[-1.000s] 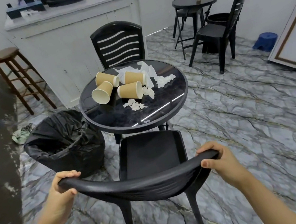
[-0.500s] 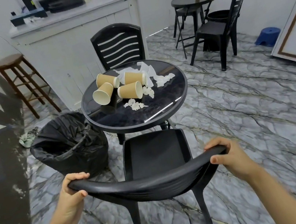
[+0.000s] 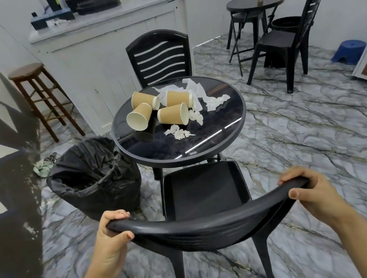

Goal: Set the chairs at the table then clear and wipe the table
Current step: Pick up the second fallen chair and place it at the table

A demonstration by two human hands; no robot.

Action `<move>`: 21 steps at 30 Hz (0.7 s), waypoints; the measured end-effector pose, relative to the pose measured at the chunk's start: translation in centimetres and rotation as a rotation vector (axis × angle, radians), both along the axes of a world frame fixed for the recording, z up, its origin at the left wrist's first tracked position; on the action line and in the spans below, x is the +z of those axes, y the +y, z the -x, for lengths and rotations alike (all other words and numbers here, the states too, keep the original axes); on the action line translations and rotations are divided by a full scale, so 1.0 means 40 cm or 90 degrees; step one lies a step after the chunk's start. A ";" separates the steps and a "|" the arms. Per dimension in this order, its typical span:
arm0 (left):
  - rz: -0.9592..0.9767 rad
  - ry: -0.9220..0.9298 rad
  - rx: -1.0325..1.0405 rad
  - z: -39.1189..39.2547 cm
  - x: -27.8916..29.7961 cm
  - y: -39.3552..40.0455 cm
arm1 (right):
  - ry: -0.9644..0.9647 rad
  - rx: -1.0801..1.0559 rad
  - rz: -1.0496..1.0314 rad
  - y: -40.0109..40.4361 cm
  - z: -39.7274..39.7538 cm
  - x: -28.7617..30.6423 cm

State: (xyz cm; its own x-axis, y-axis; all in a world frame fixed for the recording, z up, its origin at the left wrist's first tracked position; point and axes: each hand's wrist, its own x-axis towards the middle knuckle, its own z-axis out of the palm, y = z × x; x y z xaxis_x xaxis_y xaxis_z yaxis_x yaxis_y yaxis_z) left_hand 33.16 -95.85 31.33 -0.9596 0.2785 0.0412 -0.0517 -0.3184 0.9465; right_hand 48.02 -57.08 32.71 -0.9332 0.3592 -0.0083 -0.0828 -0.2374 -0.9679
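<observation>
A black plastic chair (image 3: 203,190) stands in front of me, its seat facing the round black glass-topped table (image 3: 224,132). My left hand (image 3: 111,237) grips the left end of its curved backrest, and my right hand (image 3: 314,193) grips the right end. On the table lie several tipped brown paper cups (image 3: 171,114) and crumpled white tissues (image 3: 205,97). A second black chair (image 3: 160,56) stands at the table's far side.
A bin lined with a black bag (image 3: 92,176) stands left of the table. A wooden stool (image 3: 38,98) and a white counter (image 3: 106,43) are behind it. Another table set (image 3: 280,26) and a blue step stool (image 3: 349,52) are at the back right.
The chair has shifted slightly right and a little closer to the table in my view, with both hands still holding the backrest.
</observation>
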 end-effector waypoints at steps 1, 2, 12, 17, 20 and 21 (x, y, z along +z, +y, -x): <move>0.002 0.004 0.013 -0.013 -0.005 0.020 | -0.001 -0.003 0.014 0.020 0.002 0.002; 0.008 0.008 0.025 -0.026 -0.011 0.040 | -0.004 -0.003 0.021 0.042 0.002 0.001; 0.065 0.034 0.044 -0.059 -0.041 0.070 | -0.081 0.081 0.005 0.106 -0.020 0.007; 0.082 0.037 0.040 -0.067 -0.038 0.070 | -0.087 0.077 0.022 0.109 -0.032 0.003; 0.087 0.037 0.051 -0.074 -0.038 0.073 | -0.092 0.089 0.022 0.117 -0.039 0.000; 0.091 0.032 0.052 -0.079 -0.037 0.075 | -0.094 0.091 0.019 0.122 -0.043 -0.004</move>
State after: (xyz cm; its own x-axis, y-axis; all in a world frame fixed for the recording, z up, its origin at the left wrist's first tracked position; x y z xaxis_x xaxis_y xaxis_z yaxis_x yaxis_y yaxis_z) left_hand 36.32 -92.85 29.85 -0.9770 0.2060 0.0548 0.0170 -0.1810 0.9833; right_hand 49.75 -52.20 32.57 -0.9625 0.2215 -0.1569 0.0952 -0.2659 -0.9593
